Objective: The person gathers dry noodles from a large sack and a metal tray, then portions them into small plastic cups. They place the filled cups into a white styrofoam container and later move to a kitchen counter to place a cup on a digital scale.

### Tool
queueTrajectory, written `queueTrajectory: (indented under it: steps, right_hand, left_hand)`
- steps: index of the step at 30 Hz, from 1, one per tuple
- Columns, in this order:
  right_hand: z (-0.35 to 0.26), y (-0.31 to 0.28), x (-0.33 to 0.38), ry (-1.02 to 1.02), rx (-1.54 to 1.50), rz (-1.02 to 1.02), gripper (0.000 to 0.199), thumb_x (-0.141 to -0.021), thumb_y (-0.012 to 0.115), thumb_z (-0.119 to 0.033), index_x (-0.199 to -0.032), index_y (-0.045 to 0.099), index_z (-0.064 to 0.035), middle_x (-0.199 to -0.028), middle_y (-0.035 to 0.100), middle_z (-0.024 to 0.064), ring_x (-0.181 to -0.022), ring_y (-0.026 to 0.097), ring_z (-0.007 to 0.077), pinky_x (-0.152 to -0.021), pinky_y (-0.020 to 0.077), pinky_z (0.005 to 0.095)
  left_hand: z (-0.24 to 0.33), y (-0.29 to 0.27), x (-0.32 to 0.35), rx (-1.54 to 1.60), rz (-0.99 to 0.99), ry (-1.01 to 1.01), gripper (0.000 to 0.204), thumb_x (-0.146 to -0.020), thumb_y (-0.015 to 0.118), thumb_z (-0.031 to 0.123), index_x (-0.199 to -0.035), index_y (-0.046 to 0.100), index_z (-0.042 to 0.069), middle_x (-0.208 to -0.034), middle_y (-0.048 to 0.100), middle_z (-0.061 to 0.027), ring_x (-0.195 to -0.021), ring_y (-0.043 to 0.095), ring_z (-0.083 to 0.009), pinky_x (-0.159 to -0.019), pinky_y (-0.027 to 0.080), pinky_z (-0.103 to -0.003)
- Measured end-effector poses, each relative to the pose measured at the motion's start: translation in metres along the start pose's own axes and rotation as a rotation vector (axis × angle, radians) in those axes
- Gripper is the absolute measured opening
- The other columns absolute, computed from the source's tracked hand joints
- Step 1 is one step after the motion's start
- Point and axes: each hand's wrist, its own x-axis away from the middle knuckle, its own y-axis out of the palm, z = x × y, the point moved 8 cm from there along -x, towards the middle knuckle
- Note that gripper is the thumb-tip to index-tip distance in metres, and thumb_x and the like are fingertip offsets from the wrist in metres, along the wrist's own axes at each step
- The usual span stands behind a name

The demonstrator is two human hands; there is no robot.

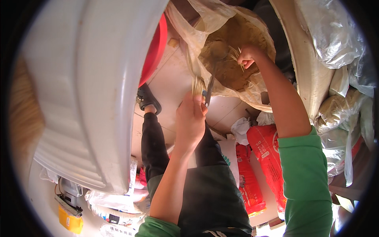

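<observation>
Thin sticks [197,84]: jut upward from the clenched left hand [191,115], outside the near-left edge of the plastic bag [213,19], apparently gripped low for alignment. Also splay from the pinching right hand [249,56], over brown powder [227,73] inside the bag's right edge. Extends the right arm [282,91] forward, slanting inward.

Passage for a hand is found at 11 o'clock of the view, over the tiled floor [170,75], between the red curved rim [155,53] and the plastic bag [213,17]. At 9 o'clock, the way is barred by the large white ribbed wall [102,98]. At 1 o'clock, the bag's open mouth is obstructed at its 7 o'clock edge by a dark handle [210,89] and partly screened from 4 o'clock by the right hand [249,56]. At 4 o'clock of the view, low room is narrowed by red packages [266,158].
</observation>
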Motion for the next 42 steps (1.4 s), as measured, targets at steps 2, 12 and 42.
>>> queueTrajectory:
  steps: [2, 12, 42]
  right_hand:
    - [-0.018, -0.009, 0.007, -0.148, 0.269, 0.155, 0.014, -0.069, 0.072, -0.009, -0.074, 0.063, 0.0003, -0.071, 0.063, 0.0119, -0.069, 0.065, 0.0269, -0.062, 0.0555, 0.0346]
    - [-0.055, 0.014, 0.015, -0.429, 0.791, 0.502, 0.016, -0.071, 0.062, 0.001, -0.085, 0.069, -0.0027, -0.089, 0.065, 0.0174, -0.087, 0.064, 0.0334, -0.073, 0.0532, 0.0387]
    - [-0.084, 0.012, 0.015, -0.363, 0.516, 0.650, 0.011, -0.076, 0.056, -0.002, -0.085, 0.063, -0.0004, -0.089, 0.063, 0.0215, -0.087, 0.063, 0.0368, -0.073, 0.0525, 0.0432]
  left_hand:
    - [0.001, 0.001, 0.001, 0.004, 0.002, -0.018, 0.030, -0.096, 0.040, 0.025, -0.082, 0.047, 0.000, -0.058, 0.044, -0.0047, -0.052, 0.042, -0.0114, -0.048, 0.036, -0.027]
    - [-0.002, -0.002, -0.001, 0.013, -0.007, -0.022, 0.030, -0.098, 0.039, 0.027, -0.083, 0.045, 0.003, -0.058, 0.039, 0.0012, -0.050, 0.036, -0.0060, -0.045, 0.031, -0.022]
    - [-0.008, -0.003, 0.000, -0.014, -0.006, -0.045, 0.027, -0.095, 0.039, 0.019, -0.079, 0.045, -0.002, -0.059, 0.046, -0.0087, -0.052, 0.044, -0.0145, -0.050, 0.037, -0.030]
